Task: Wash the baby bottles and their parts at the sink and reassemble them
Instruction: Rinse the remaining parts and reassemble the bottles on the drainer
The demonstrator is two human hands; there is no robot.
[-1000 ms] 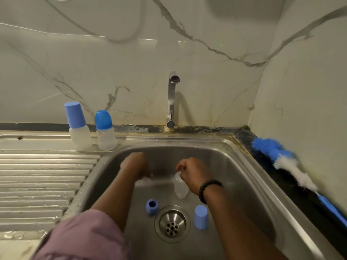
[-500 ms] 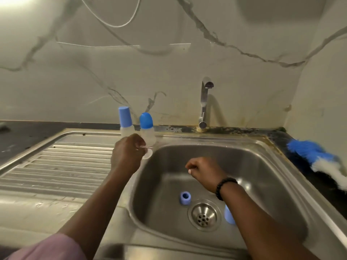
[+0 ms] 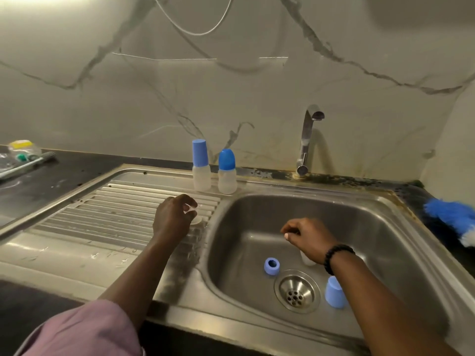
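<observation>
The left hand [image 3: 174, 218] was held over the ribbed steel drainboard [image 3: 102, 217], fingers curled loosely around a small clear silicone nipple [image 3: 196, 219] whose round base was set on the ridges; whether the fingertips pinched it or merely touched it could not be told. Just beyond that hand, two capped bottles were stood upright at the back of the drainboard, nearly touching: a translucent one with a straight blue cap [image 3: 201, 167] and a second with a domed blue cap [image 3: 227, 172].

The right hand [image 3: 308, 238] was held over the steel basin [image 3: 385, 227], fingers curled in and nothing seen between them. A clear bottle body [image 3: 307, 259] was mostly hidden beneath that wrist, standing on the basin floor. Below and left of the hand a short blue threaded ring [image 3: 271, 266] was set on end, its hole upward; below the wrist a tapered blue cap [image 3: 334, 291] was stood beside the perforated round drain [image 3: 297, 291]. A black beaded bracelet [image 3: 336, 256] was worn on the right wrist, and a pink sleeve [image 3: 82, 327] on the left arm.

The basin's corners were rounded and its walls smooth and dull; open floor was left behind the right hand. The drainboard left of the left hand was wet and streaked.

A chrome tap [image 3: 307, 140] was mounted behind the basin. The wall was of pale marble-veined panel, with dark staining along the rim seam. A blue and white bristled brush [image 3: 452, 219] was laid far right on the black counter, and a clear packet [image 3: 23, 152] far left.
</observation>
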